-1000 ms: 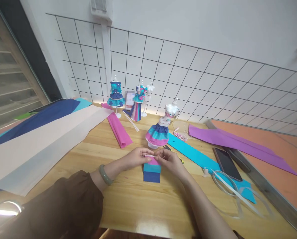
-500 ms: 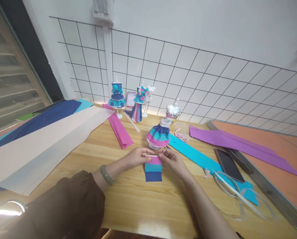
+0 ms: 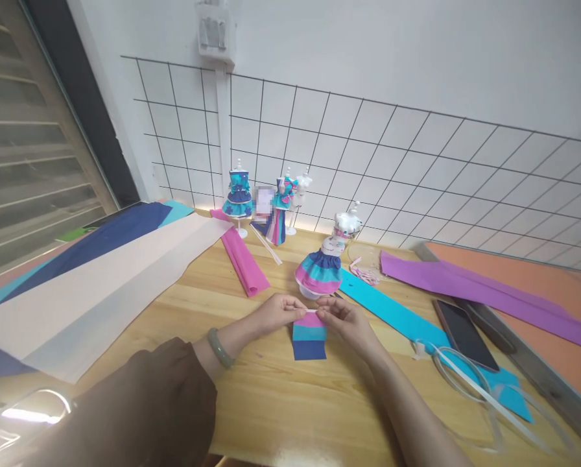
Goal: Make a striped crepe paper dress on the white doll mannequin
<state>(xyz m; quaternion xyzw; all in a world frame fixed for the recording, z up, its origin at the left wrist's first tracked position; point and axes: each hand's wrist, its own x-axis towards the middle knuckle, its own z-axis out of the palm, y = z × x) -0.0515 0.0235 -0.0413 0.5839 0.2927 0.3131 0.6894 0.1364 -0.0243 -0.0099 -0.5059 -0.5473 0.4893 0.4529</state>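
The striped piece [image 3: 310,333] shows pink, turquoise, navy bands; the skirt [image 3: 320,270] at its twelve o'clock, navy, turquoise, pink.

Looks like a small striped panel [image 3: 310,334], pink, turquoise, then navy nearest; pinched along its pale far edge, perhaps touching the wooden table [image 3: 271,408] below.

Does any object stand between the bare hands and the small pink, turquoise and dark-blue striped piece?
Nothing visible does: the left hand and right hand both pinch the striped piece directly at its pale far edge.
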